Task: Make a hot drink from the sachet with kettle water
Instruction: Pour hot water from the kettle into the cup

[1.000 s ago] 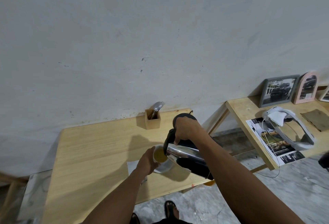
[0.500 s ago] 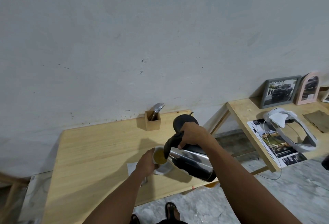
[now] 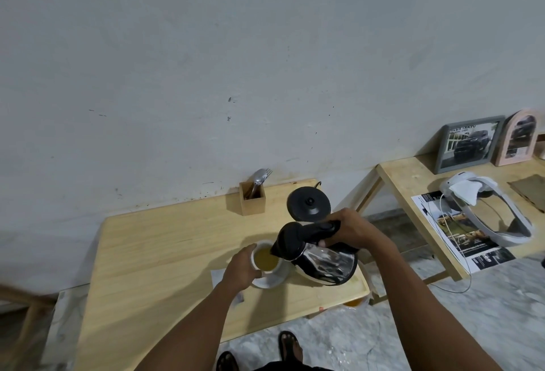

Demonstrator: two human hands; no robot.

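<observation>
A white cup holding yellow-brown liquid stands on a white saucer near the front of the wooden table. My left hand wraps around the cup's left side. My right hand grips the black handle of a steel kettle, tipped left with its black spout end over the cup's rim. The kettle's round black base sits empty behind it. A pale sachet lies flat under my left wrist, mostly hidden.
A small wooden holder with a spoon and fork stands by the wall. To the right, a second table carries two picture frames, a white headset with a cable and a printed sheet. My sandalled feet show below on the floor.
The kettle has swung down and to the right, its body now lower and less steeply tipped, uncovering the black base behind it. My left hand stays on the cup.
</observation>
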